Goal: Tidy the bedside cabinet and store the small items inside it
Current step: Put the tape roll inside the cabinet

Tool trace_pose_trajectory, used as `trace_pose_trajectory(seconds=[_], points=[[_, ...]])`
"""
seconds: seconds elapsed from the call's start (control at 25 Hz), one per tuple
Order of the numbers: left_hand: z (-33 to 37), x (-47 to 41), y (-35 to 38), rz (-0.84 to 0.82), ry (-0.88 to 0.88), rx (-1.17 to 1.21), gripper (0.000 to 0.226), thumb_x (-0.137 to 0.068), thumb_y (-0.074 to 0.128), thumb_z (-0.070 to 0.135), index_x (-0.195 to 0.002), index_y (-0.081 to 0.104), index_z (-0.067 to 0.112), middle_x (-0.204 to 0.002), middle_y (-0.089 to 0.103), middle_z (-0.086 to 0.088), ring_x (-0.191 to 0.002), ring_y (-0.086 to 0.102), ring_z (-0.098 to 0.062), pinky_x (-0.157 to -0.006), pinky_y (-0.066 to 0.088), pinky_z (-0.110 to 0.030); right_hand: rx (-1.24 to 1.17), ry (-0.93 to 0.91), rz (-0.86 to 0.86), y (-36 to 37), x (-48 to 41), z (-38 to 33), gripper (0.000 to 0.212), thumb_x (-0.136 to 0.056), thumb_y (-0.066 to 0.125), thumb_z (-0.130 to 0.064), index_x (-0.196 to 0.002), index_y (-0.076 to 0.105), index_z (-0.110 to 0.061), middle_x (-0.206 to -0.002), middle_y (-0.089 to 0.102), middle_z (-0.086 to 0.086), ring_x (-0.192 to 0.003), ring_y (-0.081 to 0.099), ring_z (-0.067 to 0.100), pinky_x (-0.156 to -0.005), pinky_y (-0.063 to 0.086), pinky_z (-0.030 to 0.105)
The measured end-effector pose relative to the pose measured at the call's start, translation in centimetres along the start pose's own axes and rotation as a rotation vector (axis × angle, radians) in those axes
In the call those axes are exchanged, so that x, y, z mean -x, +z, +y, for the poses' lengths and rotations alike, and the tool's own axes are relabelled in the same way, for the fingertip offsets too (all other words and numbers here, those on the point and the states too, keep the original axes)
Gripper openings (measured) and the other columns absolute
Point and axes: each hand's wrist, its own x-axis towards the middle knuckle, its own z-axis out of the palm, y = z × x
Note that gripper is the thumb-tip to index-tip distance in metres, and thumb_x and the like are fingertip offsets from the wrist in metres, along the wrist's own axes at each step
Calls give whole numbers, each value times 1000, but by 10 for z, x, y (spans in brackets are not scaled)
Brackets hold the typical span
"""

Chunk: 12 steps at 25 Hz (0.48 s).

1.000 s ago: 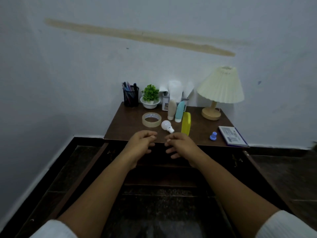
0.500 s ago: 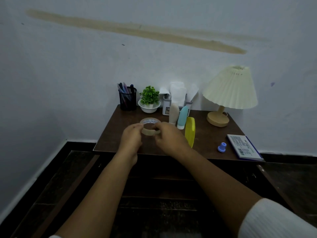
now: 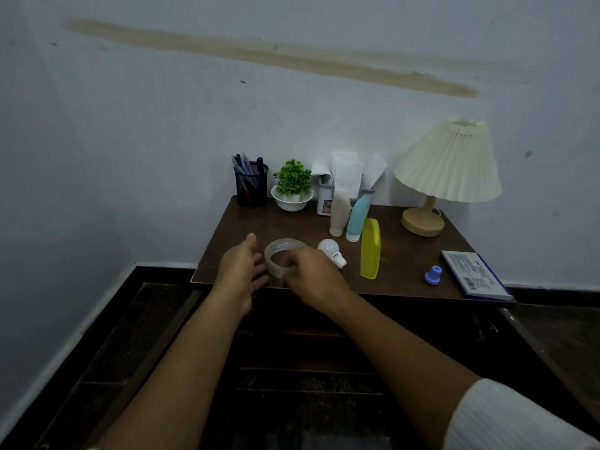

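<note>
1. Step: pickup of tape roll (image 3: 283,249), front-left of counter (image 3: 402,264), near bulb (image 3: 328,247).
2. R hand (image 3: 313,278) fingers pinch roll's near rim; roll tilted. L hand (image 3: 241,271) fingers released, just beside roll.
3. Next, prob.: lift clear, stow inside cabinet (image 3: 308,323) below.

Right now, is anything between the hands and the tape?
No. The right hand holds the tape, and the left hand is open close beside it, with nothing visible between.
</note>
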Motion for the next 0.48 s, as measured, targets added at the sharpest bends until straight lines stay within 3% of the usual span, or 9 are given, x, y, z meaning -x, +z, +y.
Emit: trace_pose_trajectory(seconds=[0.16,0.24,0.32,0.48], points=[[-15,25,-8,-69,48,-327,44,-105,45,44,-132,57,11,-123,68,-10,-101,69,-28,-81,57,-42,-32,-35,57,-14,57,6,4,-80,68,-16,-83,71,-17,-87,66,-5,-82,60,10,-71,52,34],[-23,39,-10,-103,11,-413,41,-105,45,45,-117,64,10,-109,71,-8,-94,72,-29,-83,59,-45,-9,-77,60,-20,83,15,6,-79,73,-18,-84,69,-21,-88,62,-8,-83,57,7,-71,50,29],[-30,51,-11,-148,-51,-492,40,-106,44,43,-109,66,9,-105,71,-10,-92,73,-30,-87,60,-47,10,-88,39,-23,104,25,10,-78,75,-21,-85,68,-23,-91,60,-11,-84,56,4,-72,48,25],[-43,59,-10,-251,-142,-643,23,-102,50,26,-112,64,10,-104,70,-13,-95,74,-31,-83,60,-43,36,-91,0,-19,128,37,9,-76,73,-26,-82,65,-27,-89,58,-11,-80,57,4,-69,50,26]])
